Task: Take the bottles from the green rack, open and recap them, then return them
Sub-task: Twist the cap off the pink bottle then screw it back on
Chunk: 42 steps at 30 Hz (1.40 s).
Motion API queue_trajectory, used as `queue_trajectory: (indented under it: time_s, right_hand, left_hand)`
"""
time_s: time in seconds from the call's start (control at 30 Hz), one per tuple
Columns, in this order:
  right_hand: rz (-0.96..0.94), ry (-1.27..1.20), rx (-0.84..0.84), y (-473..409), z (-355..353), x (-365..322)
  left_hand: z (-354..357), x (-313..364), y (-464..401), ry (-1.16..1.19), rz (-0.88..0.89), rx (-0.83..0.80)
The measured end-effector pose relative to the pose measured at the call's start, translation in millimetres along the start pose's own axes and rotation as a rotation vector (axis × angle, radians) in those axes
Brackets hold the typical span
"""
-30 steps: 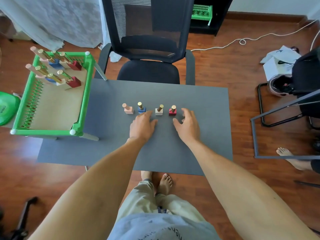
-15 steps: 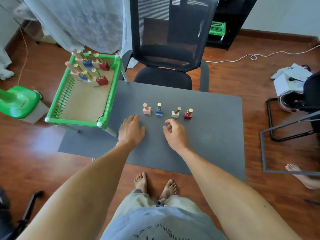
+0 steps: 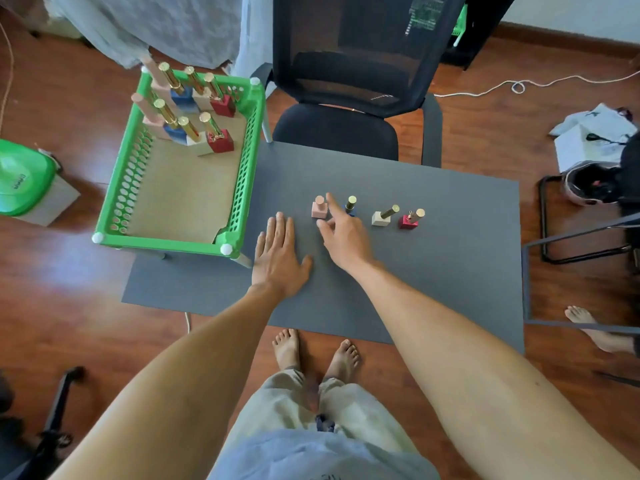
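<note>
Small square-based bottles with tall caps: four stand in a row on the dark grey desk (image 3: 450, 258), all capped. From left to right: pink bottle with pink cap (image 3: 319, 207), blue bottle with gold cap (image 3: 350, 205), cream bottle with gold cap (image 3: 382, 216), red bottle with gold cap (image 3: 409, 218). The caps of the cream and red bottles lean to the right in this view.

Green plastic rack with perforated walls and a cardboard floor (image 3: 242, 188): stands at the desk's left edge, partly over it. Eight more bottles (image 3: 194, 112) stand at its far end in two rows of four, same colour order (pink, blue, cream, red). The near part of the rack floor is bare cardboard.

Left hand (image 3: 278, 258): flat on the desk, palm down, fingers straight and close together, holding nothing. It lies just beside the rack's near right corner.

Right hand (image 3: 343, 233): raised over the desk, loosely spread, empty. The index finger points up between the pink and blue bottles; the thumb reaches below the pink bottle. Contact with either bottle cannot be told.

A black mesh office chair (image 3: 349, 98) stands behind the desk.
</note>
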State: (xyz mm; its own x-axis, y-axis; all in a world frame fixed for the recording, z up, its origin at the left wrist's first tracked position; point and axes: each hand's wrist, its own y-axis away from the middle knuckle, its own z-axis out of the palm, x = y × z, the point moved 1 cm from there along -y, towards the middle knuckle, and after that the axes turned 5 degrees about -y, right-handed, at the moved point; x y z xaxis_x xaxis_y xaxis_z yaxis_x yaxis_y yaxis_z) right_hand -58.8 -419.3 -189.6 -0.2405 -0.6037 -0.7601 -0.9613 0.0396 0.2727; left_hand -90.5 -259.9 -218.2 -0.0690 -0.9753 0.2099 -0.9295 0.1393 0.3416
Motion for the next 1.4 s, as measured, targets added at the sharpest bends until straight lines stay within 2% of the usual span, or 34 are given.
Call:
queue_trajectory:
  time_s: [0.1,0.43,0.77,0.87,1.13,1.23,1.4]
  right_hand:
    - [0.016,0.026,0.037,-5.8,6.4,-0.8]
    - [0.040,-0.144,0.123,-1.2,16.5,5.7]
    - [0.032,-0.318,0.112,33.7,-16.7,-16.8]
    - [0.021,-0.298,0.078,39.1,-28.8,-22.3]
    - [-0.028,-0.368,0.045,46.3,-42.4,-34.2]
    - [-0.040,-0.293,0.081,51.3,-50.3,-37.2]
    - [-0.176,-0.186,0.189,53.3,-71.1,-46.2]
  left_hand:
    - [5.6,-3.4,-0.2,0.028,0.013,0.001]
    - [3.1,-10.3,-1.4,0.082,0.039,-0.006]
    - [-56.2,0.0,-7.3,0.381,0.060,-0.032]
    - [-72.7,8.6,-5.7,0.463,0.059,-0.007]
    - [-97.6,28.9,5.6,0.559,0.208,0.110]
    - [-102.7,29.5,9.3,0.534,0.220,0.136]
    - [-113.3,32.0,8.1,0.495,0.236,0.191]
